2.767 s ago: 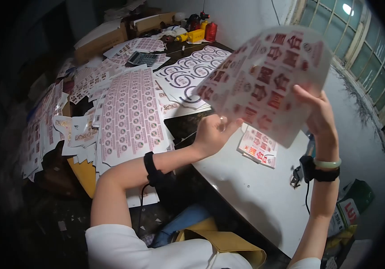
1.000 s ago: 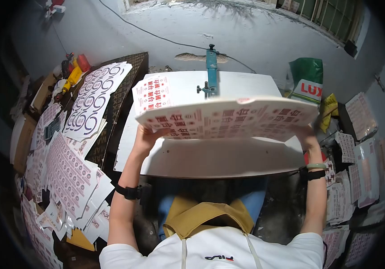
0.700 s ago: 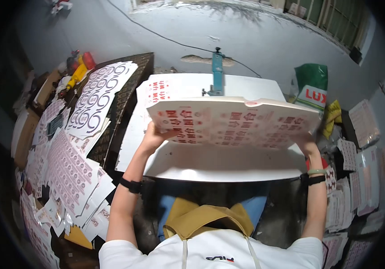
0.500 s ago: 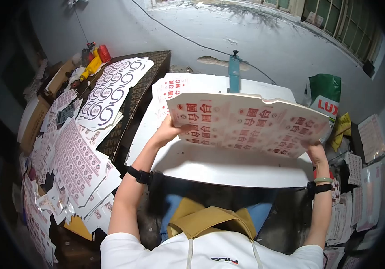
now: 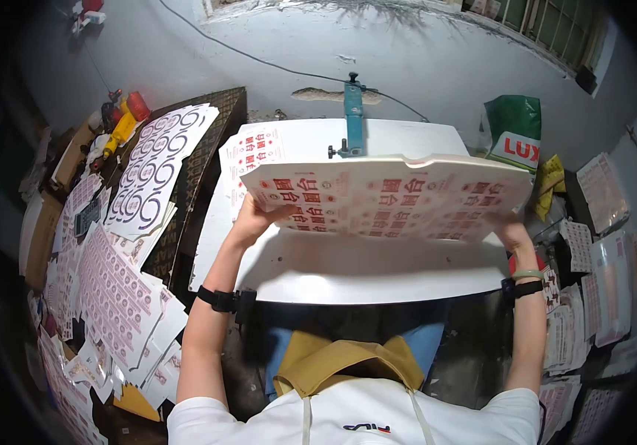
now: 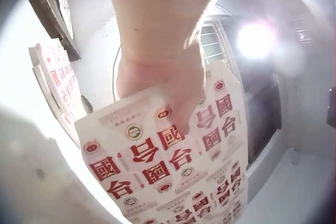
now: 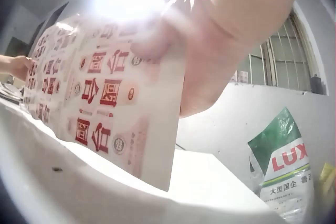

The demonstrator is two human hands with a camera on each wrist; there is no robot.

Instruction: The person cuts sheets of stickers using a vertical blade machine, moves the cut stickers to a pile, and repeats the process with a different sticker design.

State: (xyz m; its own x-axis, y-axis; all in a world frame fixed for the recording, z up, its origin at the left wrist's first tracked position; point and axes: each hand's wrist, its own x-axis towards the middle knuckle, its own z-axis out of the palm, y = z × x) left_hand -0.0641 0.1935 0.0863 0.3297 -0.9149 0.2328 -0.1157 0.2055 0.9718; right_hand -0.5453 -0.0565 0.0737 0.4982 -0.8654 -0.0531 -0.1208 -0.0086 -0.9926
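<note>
A wide stack of printed sheets (image 5: 400, 200) with red characters stands tilted over the white table (image 5: 363, 271), its printed face toward me. My left hand (image 5: 253, 220) grips its left end, the thumb lying across the print. At the opposite end my right hand (image 5: 509, 230) holds it the same way. In the left wrist view the thumb presses on the printed sheets (image 6: 168, 166), and the other fingers are hidden behind. In the right wrist view the right thumb lies on the sheets (image 7: 105, 98) near their edge. A shallow notch shows in the top edge.
A smaller pile of red-printed sheets (image 5: 255, 144) lies at the table's back left. Behind the stack stands a teal metal tool (image 5: 353, 119). Many loose printed sheets (image 5: 122, 297) cover the left side. A green-and-white bag (image 5: 515, 133) and more sheets (image 5: 604, 193) are at the right.
Earlier the right hand held the sheets up at the right, with the left hand near their lower edge. Now both hands hold the ends over the table; lately the stack only tilts slightly.
</note>
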